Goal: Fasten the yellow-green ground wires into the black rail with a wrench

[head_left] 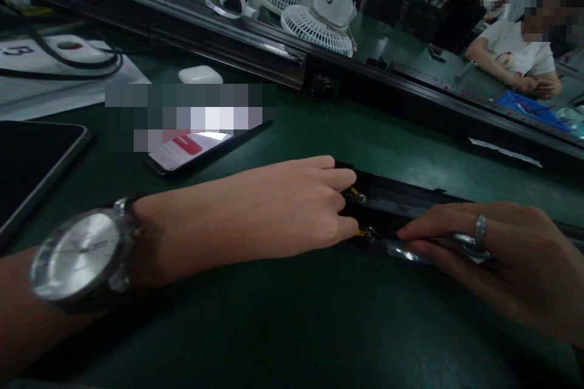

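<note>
My left hand (314,209), with a silver watch (86,249) on its wrist, lies palm down with its fingers curled over the end of a long black strip-shaped housing (401,191). Beside those fingertips, short yellow leads with small metal ends (370,233) show at the housing. My right hand (506,261), wearing a ring, pinches a thin silver metal tool (469,244) that looks like tweezers. Its thumb and index finger are close to the housing's near edge, where something shiny (406,252) glints. Whatever lies under my left palm is hidden.
A lit phone (191,146), a white earbud case (201,75) and a dark tablet-like device (36,164) lie left on the green table (292,322). A black rail (182,36) crosses behind. Beyond it are white fans (323,9) and a seated person (515,51).
</note>
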`<state>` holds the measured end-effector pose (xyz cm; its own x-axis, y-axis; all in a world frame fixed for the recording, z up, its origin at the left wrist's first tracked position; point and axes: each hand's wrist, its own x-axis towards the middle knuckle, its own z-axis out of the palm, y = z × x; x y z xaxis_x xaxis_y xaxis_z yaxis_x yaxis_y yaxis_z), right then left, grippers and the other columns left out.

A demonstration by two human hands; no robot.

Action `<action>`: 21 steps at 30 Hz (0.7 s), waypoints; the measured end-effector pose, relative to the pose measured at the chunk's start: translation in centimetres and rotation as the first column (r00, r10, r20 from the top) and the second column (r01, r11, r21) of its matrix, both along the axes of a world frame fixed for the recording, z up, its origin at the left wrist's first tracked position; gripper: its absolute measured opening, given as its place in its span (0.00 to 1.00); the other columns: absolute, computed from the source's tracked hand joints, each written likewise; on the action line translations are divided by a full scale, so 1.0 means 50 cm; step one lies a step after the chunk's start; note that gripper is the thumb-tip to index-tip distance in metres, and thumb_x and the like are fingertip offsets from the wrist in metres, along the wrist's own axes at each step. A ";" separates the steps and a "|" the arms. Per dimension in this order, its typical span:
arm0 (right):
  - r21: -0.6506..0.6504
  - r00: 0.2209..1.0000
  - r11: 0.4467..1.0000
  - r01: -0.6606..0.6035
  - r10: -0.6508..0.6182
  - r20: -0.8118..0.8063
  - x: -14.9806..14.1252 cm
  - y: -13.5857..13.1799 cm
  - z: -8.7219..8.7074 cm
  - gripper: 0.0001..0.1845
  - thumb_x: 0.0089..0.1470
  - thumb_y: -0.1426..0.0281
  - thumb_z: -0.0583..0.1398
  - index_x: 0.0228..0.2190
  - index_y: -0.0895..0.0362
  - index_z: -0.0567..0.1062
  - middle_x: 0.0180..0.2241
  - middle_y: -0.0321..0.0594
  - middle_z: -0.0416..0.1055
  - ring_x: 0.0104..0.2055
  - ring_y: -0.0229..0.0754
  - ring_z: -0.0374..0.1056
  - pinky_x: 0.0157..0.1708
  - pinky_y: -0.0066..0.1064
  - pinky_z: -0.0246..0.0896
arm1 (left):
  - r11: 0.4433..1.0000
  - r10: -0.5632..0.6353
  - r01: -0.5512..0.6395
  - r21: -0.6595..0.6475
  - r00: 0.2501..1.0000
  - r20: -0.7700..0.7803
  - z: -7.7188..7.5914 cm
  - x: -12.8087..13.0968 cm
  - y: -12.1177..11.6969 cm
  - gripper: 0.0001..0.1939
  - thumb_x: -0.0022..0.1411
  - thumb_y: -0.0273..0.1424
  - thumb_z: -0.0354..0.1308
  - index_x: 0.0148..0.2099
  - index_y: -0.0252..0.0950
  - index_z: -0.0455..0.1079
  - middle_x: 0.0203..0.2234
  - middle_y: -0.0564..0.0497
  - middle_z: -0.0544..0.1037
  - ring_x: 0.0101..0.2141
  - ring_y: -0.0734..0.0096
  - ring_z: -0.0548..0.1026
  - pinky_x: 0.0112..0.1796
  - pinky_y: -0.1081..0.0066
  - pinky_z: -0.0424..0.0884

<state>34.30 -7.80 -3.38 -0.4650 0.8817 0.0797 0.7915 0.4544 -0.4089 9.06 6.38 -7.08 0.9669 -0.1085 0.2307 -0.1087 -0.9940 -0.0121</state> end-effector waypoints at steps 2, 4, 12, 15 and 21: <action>-0.009 1.000 1.000 -0.004 0.004 0.007 0.003 0.000 0.001 0.08 0.69 0.68 0.59 0.49 0.47 0.73 0.38 0.33 0.79 0.34 0.36 0.76 0.36 0.29 0.70 | 1.000 0.001 -0.001 0.007 1.000 -0.015 0.000 0.000 0.000 0.05 0.69 0.28 0.63 0.37 0.42 0.73 0.29 0.51 0.77 0.39 0.59 0.71 0.39 0.59 0.62; -0.021 1.000 0.999 -0.026 0.026 0.015 0.009 0.001 0.001 0.09 0.69 0.68 0.59 0.50 0.47 0.73 0.40 0.33 0.79 0.37 0.36 0.77 0.38 0.29 0.70 | 1.000 0.001 -0.001 0.006 1.000 -0.015 0.000 0.000 0.000 0.05 0.69 0.28 0.62 0.38 0.42 0.73 0.29 0.51 0.77 0.39 0.58 0.71 0.39 0.59 0.62; -0.111 0.994 0.988 -0.108 0.110 0.012 0.031 0.007 0.001 0.14 0.69 0.72 0.59 0.52 0.45 0.72 0.46 0.34 0.79 0.43 0.39 0.78 0.39 0.31 0.70 | 1.000 0.000 0.000 0.011 1.000 -0.026 -0.001 -0.001 0.002 0.04 0.69 0.28 0.62 0.39 0.43 0.72 0.30 0.50 0.77 0.40 0.58 0.71 0.38 0.59 0.61; -0.142 0.990 0.980 -0.137 0.138 -0.007 0.035 0.010 0.006 0.17 0.68 0.76 0.58 0.53 0.45 0.73 0.48 0.33 0.78 0.46 0.37 0.77 0.41 0.29 0.70 | 1.000 0.005 -0.005 0.003 0.999 -0.034 0.000 0.000 0.002 0.05 0.69 0.28 0.62 0.39 0.42 0.72 0.30 0.50 0.77 0.40 0.58 0.71 0.38 0.59 0.61; -0.031 0.998 0.998 -0.056 0.056 -0.006 0.032 0.010 0.016 0.12 0.67 0.73 0.60 0.48 0.47 0.76 0.45 0.33 0.81 0.41 0.38 0.79 0.38 0.27 0.71 | 1.000 0.012 -0.013 -0.013 1.000 -0.027 0.001 -0.002 0.001 0.03 0.69 0.27 0.62 0.41 0.42 0.74 0.29 0.51 0.78 0.38 0.59 0.71 0.37 0.60 0.61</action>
